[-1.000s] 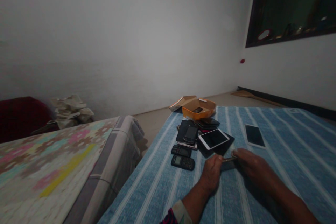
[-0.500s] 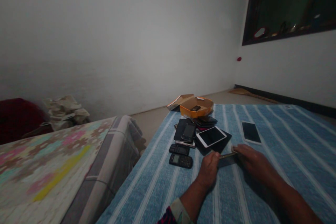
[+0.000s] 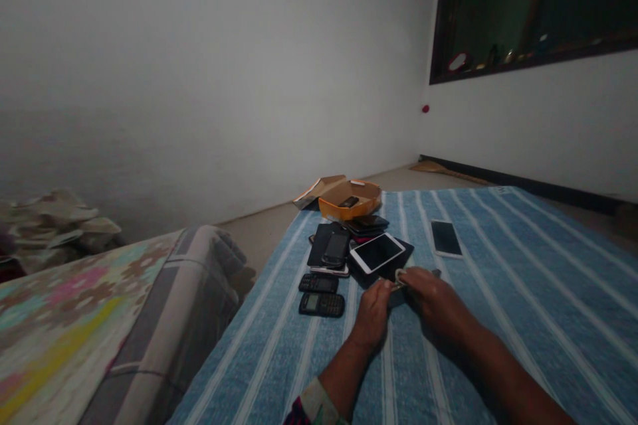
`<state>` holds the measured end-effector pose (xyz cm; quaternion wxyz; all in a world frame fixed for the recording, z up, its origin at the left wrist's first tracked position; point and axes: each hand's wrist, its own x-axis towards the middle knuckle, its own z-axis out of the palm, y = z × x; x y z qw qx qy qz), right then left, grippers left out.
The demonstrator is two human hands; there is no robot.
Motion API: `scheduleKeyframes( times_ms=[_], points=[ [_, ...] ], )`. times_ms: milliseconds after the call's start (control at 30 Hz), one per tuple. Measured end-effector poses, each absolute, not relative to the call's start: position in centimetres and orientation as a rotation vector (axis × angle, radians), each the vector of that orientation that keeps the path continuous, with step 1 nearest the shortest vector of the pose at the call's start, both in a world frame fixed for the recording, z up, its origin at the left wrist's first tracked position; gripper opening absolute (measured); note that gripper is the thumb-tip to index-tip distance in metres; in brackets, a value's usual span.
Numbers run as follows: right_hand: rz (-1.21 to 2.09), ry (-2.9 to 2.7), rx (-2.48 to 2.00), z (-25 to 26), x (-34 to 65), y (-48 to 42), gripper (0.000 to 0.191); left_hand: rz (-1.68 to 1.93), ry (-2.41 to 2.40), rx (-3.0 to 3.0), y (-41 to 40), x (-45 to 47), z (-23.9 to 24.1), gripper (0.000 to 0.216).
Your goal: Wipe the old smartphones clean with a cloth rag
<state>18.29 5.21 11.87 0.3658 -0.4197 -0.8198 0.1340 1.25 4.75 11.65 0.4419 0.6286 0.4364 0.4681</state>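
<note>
My left hand [image 3: 371,313] and my right hand [image 3: 432,297] rest close together on a blue striped cloth [image 3: 498,319]. Both pinch a thin flat phone-like object [image 3: 399,284] held edge-on between them. Just beyond my fingers lies a white-framed tablet [image 3: 377,252] on a dark case. Two small keypad phones [image 3: 321,293] lie to the left of my left hand. A pile of dark phones [image 3: 331,247] sits behind them.
A lone phone with a white frame [image 3: 446,238] lies farther right on the cloth. An orange tray [image 3: 349,199] holding a small phone stands at the cloth's far edge, beside a cardboard box [image 3: 313,191]. A patterned mattress [image 3: 80,319] lies to the left, across a floor gap.
The camera has turned right, so everything has shifted left in view. My right hand has closed in toward my left hand over the thin object.
</note>
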Motion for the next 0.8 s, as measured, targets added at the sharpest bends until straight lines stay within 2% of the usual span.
scheduleKeyframes(
  times_ms=[267, 500, 600, 800],
  points=[
    [0.268, -2.128, -1.257, 11.7, 20.2, 5.9, 0.029, 1.139, 1.112, 1.574, 5.0, 1.2, 11.2, 0.042],
    [0.421, -2.058, -1.024, 12.3, 17.1, 4.8, 0.038, 1.161, 1.068, 1.546, 5.0, 1.2, 11.4, 0.041],
    [0.5, -2.031, -1.017, 12.7, 17.5, 4.9, 0.035, 1.165, 1.074, 1.54, 5.0, 1.2, 11.6, 0.039],
    [0.448, -2.133, -1.158, 12.9, 19.2, 5.6, 0.025, 1.159, 1.068, 1.571, 4.9, 1.1, 11.9, 0.042]
  ],
)
